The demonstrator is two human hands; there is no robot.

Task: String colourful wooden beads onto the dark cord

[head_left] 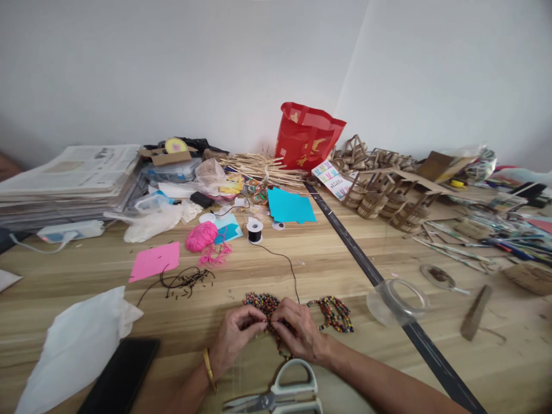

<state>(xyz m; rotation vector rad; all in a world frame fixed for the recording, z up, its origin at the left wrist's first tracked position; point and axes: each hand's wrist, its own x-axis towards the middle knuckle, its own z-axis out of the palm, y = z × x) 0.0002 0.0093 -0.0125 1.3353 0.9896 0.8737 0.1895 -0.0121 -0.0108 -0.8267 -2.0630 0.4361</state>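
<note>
White bag [73, 345] at the near left of the table [345, 259], a black phone [121, 376] just beside it; pink paper [154, 261] and loose black cord bits [185, 280] further back; pink yarn [201, 236] behind those. Left hand [235, 335], gold bangle on the wrist, fingers curled and pinched onto the beads [265, 303]; right hand [299, 330] touching it fingertip to fingertip, likewise pinched on the same beadwork. Beads lie on the table directly under and between the hands; one cluster shows above the left fingers, a second strand runs out to the right of the right hand. Black thread [290, 267] leads from the beads back to a spool [255, 230]. Scissors [280, 394] near the wrists, closed. Clear tape roll [394, 302] to the right, well apart; cardboard baskets [382, 201] far right.
</note>
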